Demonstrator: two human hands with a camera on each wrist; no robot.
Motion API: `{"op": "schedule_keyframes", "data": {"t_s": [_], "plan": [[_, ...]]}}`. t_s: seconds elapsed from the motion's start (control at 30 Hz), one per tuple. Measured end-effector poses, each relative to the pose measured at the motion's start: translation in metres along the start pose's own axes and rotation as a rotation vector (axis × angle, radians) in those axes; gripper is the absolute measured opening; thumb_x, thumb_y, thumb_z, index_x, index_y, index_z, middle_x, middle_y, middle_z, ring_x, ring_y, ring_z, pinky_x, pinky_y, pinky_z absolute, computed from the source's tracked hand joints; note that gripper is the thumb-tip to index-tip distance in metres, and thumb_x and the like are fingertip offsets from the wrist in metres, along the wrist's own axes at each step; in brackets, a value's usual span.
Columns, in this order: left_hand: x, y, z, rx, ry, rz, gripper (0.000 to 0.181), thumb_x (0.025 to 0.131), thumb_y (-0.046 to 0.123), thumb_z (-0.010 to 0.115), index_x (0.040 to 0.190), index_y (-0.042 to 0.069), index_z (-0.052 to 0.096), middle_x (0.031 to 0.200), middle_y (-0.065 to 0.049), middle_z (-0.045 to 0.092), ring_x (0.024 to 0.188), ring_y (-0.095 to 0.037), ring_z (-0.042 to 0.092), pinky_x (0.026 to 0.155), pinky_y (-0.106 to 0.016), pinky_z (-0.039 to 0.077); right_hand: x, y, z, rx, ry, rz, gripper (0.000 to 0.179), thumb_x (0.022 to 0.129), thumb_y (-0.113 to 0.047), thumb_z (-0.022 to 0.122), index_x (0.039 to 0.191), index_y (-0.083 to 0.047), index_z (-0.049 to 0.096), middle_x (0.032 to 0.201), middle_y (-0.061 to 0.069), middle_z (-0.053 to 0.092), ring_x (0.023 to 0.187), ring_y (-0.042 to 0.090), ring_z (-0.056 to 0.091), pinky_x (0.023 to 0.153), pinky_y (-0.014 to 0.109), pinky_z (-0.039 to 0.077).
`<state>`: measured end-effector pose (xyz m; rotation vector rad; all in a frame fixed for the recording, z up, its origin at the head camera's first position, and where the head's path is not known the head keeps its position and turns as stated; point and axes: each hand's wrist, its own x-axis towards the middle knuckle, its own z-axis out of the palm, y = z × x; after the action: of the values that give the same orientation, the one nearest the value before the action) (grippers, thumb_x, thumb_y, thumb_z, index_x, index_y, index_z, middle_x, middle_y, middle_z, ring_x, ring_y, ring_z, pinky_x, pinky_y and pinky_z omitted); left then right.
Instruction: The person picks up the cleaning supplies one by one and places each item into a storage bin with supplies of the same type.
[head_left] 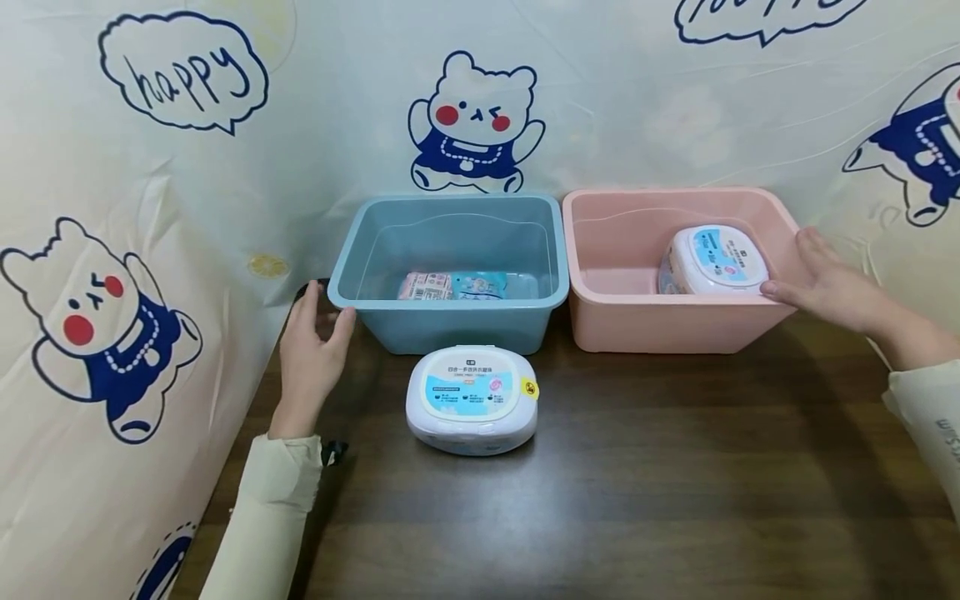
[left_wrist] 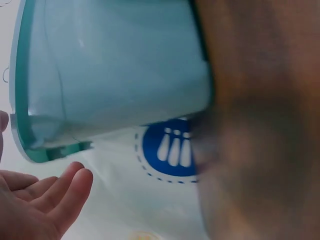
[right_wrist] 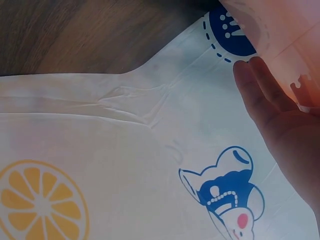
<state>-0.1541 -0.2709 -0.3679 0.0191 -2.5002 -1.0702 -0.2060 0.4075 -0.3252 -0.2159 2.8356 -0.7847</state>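
A blue plastic bin (head_left: 450, 329) and a pink plastic bin (head_left: 660, 329) stand side by side. My left hand (head_left: 311, 358) is at the blue bin's left end, thumb right at the rim. In the left wrist view its fingers (left_wrist: 75, 195) lie loosely extended just outside the bin wall. My right hand (head_left: 840, 287) touches the pink bin's right end, with the thumb on the rim and straight fingers (right_wrist: 255, 90) along the outside wall. Inside the pink bin sits a white oval box with a blue label (head_left: 720, 254). Small pink and blue packs (head_left: 480, 285) lie in the blue bin.
A similar white lidded box (head_left: 472, 400) with a yellow sticker stands in front of the blue bin on the dark wooden table (head_left: 637, 500). Behind the bins and along the left hangs a pale printed cloth (head_left: 322, 108). Something black (head_left: 333, 452) shows at my left cuff.
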Motion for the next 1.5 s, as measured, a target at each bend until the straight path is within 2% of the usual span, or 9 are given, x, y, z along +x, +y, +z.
{"op": "schedule_keyframes", "data": {"t_s": [0.13,0.3,0.4,0.5,0.67,0.83,0.93,1.1,1.5], "plan": [[-0.017,-0.012,0.001,-0.022,-0.03,-0.058,0.067,0.104,0.041,0.053,0.159,0.009,0.03,0.151,-0.014,0.047,0.123,-0.035,0.056,0.098,-0.053,0.047,0.001,0.002,-0.001,-0.006,0.01,0.0,0.106,0.099,-0.048,0.058,0.154,-0.001,-0.02,0.159,0.018,-0.03,0.146,0.04,-0.025,0.112,0.067,-0.007],[-0.034,-0.018,0.009,-0.026,-0.103,-0.057,0.053,0.106,0.033,0.051,0.149,0.002,0.049,0.136,-0.016,0.06,0.116,-0.03,0.06,0.094,-0.047,0.05,0.001,0.002,-0.002,-0.009,0.021,-0.003,0.106,0.099,-0.048,0.058,0.154,0.0,-0.019,0.159,0.02,-0.029,0.146,0.041,-0.024,0.113,0.066,-0.007],[-0.041,-0.02,0.014,-0.043,-0.189,-0.021,0.045,0.107,0.029,0.051,0.141,0.002,0.057,0.129,-0.015,0.066,0.109,-0.027,0.063,0.091,-0.038,0.05,0.001,0.001,-0.002,-0.009,0.017,0.0,0.106,0.099,-0.048,0.058,0.154,0.001,-0.018,0.159,0.02,-0.029,0.146,0.041,-0.024,0.113,0.065,-0.008],[-0.048,-0.021,0.018,-0.124,-0.345,0.039,0.043,0.107,0.027,0.054,0.142,0.003,0.056,0.13,-0.014,0.065,0.113,-0.027,0.062,0.091,-0.034,0.049,0.0,-0.001,-0.002,-0.009,0.012,0.004,0.105,0.099,-0.048,0.057,0.154,0.002,-0.018,0.159,0.021,-0.028,0.146,0.041,-0.024,0.113,0.064,-0.008],[-0.058,-0.021,0.026,-0.331,-0.673,0.11,0.077,0.1,0.043,0.064,0.159,0.01,0.029,0.152,-0.014,0.045,0.131,-0.033,0.05,0.103,-0.054,0.043,-0.002,-0.003,-0.003,-0.003,0.013,0.01,0.105,0.1,-0.048,0.057,0.154,0.001,-0.019,0.159,0.02,-0.029,0.146,0.041,-0.024,0.113,0.064,-0.008],[-0.068,-0.015,0.036,-0.397,-0.832,0.097,0.123,0.076,0.068,0.076,0.164,0.023,0.003,0.165,-0.007,0.017,0.147,-0.033,0.024,0.112,-0.067,0.021,-0.002,-0.005,-0.002,0.019,0.01,0.014,0.105,0.1,-0.048,0.057,0.154,0.0,-0.02,0.159,0.018,-0.029,0.146,0.04,-0.025,0.114,0.064,-0.008],[-0.072,-0.011,0.039,-0.373,-0.846,0.082,0.13,0.072,0.058,0.086,0.163,0.027,0.0,0.166,-0.003,0.013,0.149,-0.03,0.016,0.112,-0.067,0.017,-0.002,-0.004,-0.001,0.017,0.01,0.008,0.105,0.1,-0.048,0.057,0.154,0.001,-0.019,0.159,0.019,-0.029,0.146,0.04,-0.024,0.114,0.063,-0.008],[-0.075,-0.006,0.045,-0.327,-0.806,0.056,0.125,0.07,0.033,0.095,0.161,0.029,0.009,0.16,0.002,0.024,0.142,-0.023,0.03,0.112,-0.06,0.025,-0.002,-0.001,0.0,0.016,0.023,0.007,0.105,0.1,-0.047,0.057,0.154,0.0,-0.018,0.16,0.02,-0.027,0.146,0.041,-0.024,0.114,0.064,-0.008],[-0.086,0.001,0.06,-0.304,-0.693,0.035,0.115,0.063,0.036,0.098,0.148,0.017,0.023,0.147,-0.005,0.038,0.128,-0.024,0.043,0.108,-0.055,0.033,0.0,0.001,0.001,0.022,0.022,0.016,0.105,0.099,-0.049,0.056,0.155,-0.002,-0.019,0.16,0.02,-0.027,0.146,0.042,-0.023,0.111,0.069,-0.005]]}}
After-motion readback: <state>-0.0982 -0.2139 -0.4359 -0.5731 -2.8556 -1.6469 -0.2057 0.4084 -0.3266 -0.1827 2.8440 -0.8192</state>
